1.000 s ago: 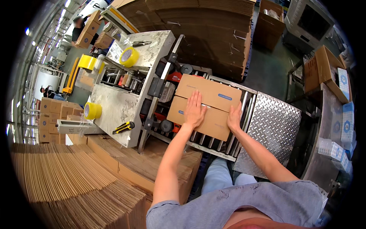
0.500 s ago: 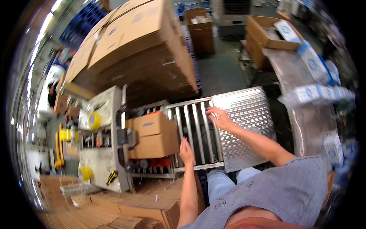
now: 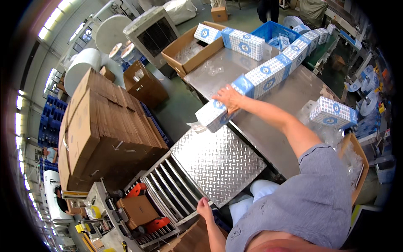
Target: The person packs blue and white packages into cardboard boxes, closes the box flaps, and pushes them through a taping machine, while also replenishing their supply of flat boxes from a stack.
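A row of white-and-blue patterned packs (image 3: 266,80) runs across the steel table. My right hand (image 3: 228,98) lies over the near end of the row, fingers spread across the top and gripping the end pack (image 3: 213,116), which juts past the table edge above the diamond-plate metal sheet (image 3: 218,164). Low beside the sheet's near edge is my left hand (image 3: 205,208), its fingers curled in, with nothing visible in them. Beyond it, a closed cardboard box (image 3: 137,211) sits between red parts of the roller conveyor machine.
The steel table (image 3: 289,147) stands to the right, with another patterned pack (image 3: 331,112) and clear plastic film. An open carton (image 3: 189,48) and a blue crate (image 3: 277,31) are at its far side. Stacked flat cardboard (image 3: 109,134) stands left of the rollers (image 3: 172,185).
The view has turned right. My right hand has gone from above the rollers to the pack row. My left hand has drawn back from the cardboard box, which sits farther into the machine.
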`<state>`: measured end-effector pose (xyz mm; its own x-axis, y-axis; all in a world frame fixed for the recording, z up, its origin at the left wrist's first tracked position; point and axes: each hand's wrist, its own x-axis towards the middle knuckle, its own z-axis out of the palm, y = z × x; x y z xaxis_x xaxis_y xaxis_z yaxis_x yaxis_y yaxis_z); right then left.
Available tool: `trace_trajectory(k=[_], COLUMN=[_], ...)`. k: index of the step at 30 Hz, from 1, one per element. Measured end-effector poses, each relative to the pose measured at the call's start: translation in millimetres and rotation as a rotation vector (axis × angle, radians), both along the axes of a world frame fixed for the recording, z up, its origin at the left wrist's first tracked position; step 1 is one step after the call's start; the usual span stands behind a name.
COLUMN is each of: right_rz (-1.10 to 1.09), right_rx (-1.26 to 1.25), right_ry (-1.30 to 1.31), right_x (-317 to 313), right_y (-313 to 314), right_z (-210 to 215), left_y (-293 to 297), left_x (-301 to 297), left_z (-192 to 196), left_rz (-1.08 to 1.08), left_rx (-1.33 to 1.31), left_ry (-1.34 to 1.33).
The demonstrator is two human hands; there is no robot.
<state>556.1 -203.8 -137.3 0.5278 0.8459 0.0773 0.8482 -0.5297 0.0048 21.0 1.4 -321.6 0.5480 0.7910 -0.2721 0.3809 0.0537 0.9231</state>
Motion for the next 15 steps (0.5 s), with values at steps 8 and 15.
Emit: trace_trajectory(k=[8,15], right_rz=[-0.008,-0.342], right_rx=[-0.146,-0.027], right_ry=[0.21,0.139], right_x=[-36.7,5.4], right_y=[-136.0,-246.2], right_z=[14.8,-21.5], left_y=[-5.7,20.1], left_x=[84.7,-49.3], left_z=[123.6,222.3], left_rz=[-0.082,0.267], left_rx=[0.251,0.494], left_ry=[-0.254,-0.109])
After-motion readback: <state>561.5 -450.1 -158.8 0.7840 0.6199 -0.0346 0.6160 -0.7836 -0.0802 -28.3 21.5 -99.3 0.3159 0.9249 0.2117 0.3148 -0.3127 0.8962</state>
